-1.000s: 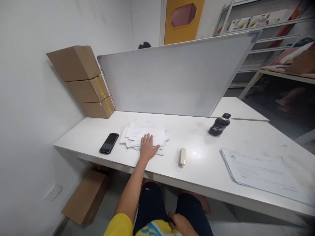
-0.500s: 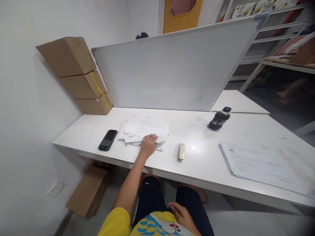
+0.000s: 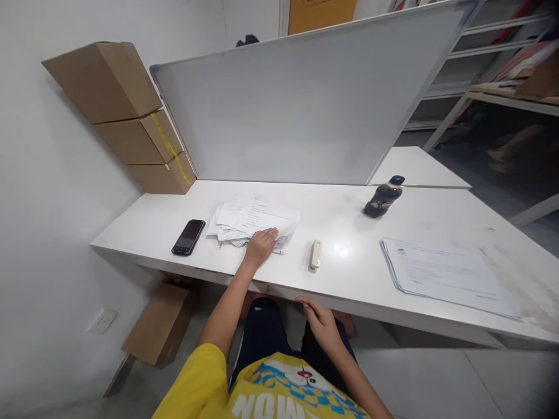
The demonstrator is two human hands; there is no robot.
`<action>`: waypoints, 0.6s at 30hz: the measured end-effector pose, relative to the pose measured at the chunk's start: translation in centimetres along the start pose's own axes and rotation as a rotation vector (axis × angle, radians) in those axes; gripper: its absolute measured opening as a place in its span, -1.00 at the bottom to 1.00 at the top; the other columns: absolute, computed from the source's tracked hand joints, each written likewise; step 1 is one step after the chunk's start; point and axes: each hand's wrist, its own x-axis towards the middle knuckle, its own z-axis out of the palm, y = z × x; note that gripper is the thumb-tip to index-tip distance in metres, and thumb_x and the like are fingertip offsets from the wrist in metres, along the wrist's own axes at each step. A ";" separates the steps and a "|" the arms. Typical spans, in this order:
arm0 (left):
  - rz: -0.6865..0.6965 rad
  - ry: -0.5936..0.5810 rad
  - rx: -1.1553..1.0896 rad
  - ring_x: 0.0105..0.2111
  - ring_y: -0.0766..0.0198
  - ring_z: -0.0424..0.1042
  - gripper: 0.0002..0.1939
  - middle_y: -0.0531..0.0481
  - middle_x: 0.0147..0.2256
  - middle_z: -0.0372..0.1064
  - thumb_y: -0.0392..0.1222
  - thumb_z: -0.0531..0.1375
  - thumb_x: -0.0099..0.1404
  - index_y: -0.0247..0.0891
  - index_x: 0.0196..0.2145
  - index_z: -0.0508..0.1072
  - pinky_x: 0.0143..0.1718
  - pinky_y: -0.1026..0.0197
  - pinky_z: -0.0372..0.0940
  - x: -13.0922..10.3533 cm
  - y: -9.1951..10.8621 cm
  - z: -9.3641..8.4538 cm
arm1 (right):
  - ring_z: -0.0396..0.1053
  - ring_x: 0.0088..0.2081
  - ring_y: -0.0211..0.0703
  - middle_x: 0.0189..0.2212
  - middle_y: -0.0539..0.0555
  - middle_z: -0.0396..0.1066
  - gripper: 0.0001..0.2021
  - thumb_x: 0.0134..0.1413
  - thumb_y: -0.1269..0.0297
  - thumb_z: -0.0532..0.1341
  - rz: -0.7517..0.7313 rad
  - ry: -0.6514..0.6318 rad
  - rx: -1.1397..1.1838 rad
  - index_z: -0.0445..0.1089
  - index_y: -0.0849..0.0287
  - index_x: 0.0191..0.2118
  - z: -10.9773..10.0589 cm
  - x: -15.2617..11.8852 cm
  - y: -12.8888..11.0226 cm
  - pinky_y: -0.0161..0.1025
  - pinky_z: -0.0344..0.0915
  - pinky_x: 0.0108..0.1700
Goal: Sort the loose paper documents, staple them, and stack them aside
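Note:
My left hand (image 3: 262, 245) is on the lower right edge of a messy stack of white printed papers (image 3: 244, 218), its fingers close together on the top sheet's edge; the thumb is hidden. The sheet bends up a little beside the fingertips. Just off the table's front edge, above my lap, my right hand (image 3: 320, 320) has its index finger stretched to the left and the other fingers loosely bent, with nothing in it. A cream stapler (image 3: 315, 255) lies on the table between the paper stack and a neater pile of printed sheets (image 3: 445, 273) on the right.
A black phone (image 3: 188, 237) lies left of the papers on the white table (image 3: 340, 291). A dark drink bottle (image 3: 383, 199) stands at the back right. Cardboard boxes (image 3: 126, 87) are stacked at the back left beside an upright whiteboard (image 3: 279, 116). Another box (image 3: 157, 326) is under the table.
My right hand has risen from my lap toward the table's front edge. My left hand stays at the papers, its fingers closer together, and the sheet edge beside them now bends up. The view has shifted slightly.

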 end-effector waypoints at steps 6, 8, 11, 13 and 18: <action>-0.278 0.067 0.105 0.20 0.16 0.29 -0.54 -0.13 0.15 0.36 -0.41 -0.07 0.36 -0.29 0.15 0.37 0.14 0.04 0.19 -0.1 -0.7 0.2 | 0.44 -0.40 -0.08 -0.37 0.11 0.55 -0.65 0.17 0.12 0.05 -0.012 -0.041 -0.026 0.55 0.13 -0.21 -0.1 -0.7 -0.1 -0.22 0.35 -0.30; -0.201 0.044 0.087 0.24 0.14 0.24 -0.56 -0.11 0.17 0.33 -0.34 -0.05 0.39 -0.27 0.17 0.35 0.17 0.03 0.17 -0.1 -0.4 0.1 | 0.41 -0.45 -0.12 -0.40 0.09 0.53 -0.66 0.16 0.13 0.06 -0.003 -0.040 -0.020 0.55 0.14 -0.22 0.0 -1.2 0.0 -0.24 0.32 -0.34; -0.098 0.054 0.019 0.27 0.13 0.18 -0.58 -0.10 0.17 0.33 -0.28 -0.05 0.42 -0.23 0.17 0.36 0.20 0.01 0.15 -0.7 1.7 -0.4 | 0.28 -0.56 -0.19 -0.55 0.03 0.44 -0.65 0.15 0.09 0.07 0.032 -0.023 0.013 0.55 0.16 -0.22 -0.3 -1.5 -0.2 -0.27 0.23 -0.45; -0.132 0.122 -0.016 0.29 0.11 0.14 -0.57 -0.11 0.16 0.34 -0.27 -0.08 0.43 -0.22 0.16 0.37 0.19 -0.02 0.16 -1.8 4.1 -0.9 | 0.21 -0.59 -0.22 -0.62 -0.01 0.34 -0.62 0.14 0.03 0.10 0.073 -0.011 0.081 0.54 0.18 -0.21 -0.7 -1.3 -0.7 -0.29 0.17 -0.50; 0.002 0.072 -0.085 0.30 0.09 0.11 -0.55 -0.09 0.14 0.37 -0.30 -0.10 0.42 -0.18 0.15 0.39 0.22 -0.07 0.14 -6.6 9.6 -1.7 | 0.41 -0.40 -0.14 -0.33 0.09 0.49 -0.48 0.10 -0.16 0.14 0.206 -0.044 0.535 0.42 0.13 0.00 -1.5 0.1 -3.3 -0.25 0.32 -0.43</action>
